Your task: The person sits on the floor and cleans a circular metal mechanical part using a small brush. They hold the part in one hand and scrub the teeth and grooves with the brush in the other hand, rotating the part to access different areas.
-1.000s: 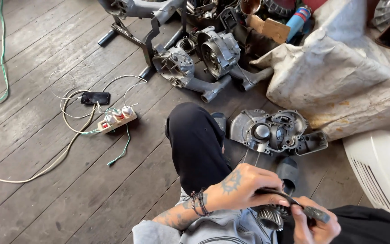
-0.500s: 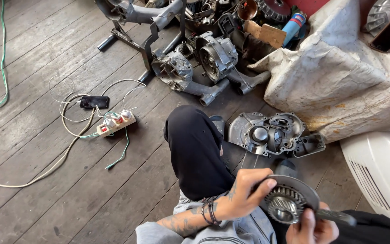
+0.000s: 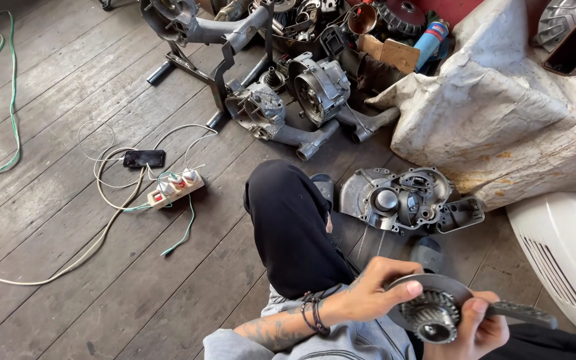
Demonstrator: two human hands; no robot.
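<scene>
Gear disc (image 3: 429, 300) between left hand (image 3: 368, 290), right hand (image 3: 478, 327)

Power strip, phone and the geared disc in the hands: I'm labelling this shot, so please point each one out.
Power strip (image 3: 175, 189), head view, on its white body.
Phone (image 3: 144, 159), head view, on its dark screen.
Geared disc (image 3: 433, 313), head view, on the toothed hub.

Grey wooden plank floor (image 3: 68, 293): white power strip (image 3: 175, 189), black phone (image 3: 144, 159), grey cast-metal engine casing (image 3: 398, 198), white crumpled sack (image 3: 501, 113).

Two hands (image 3: 375, 293), one gear assembly (image 3: 431, 313), three engine casings (image 3: 398, 199), one power strip (image 3: 175, 189), one phone (image 3: 144, 159)
</scene>
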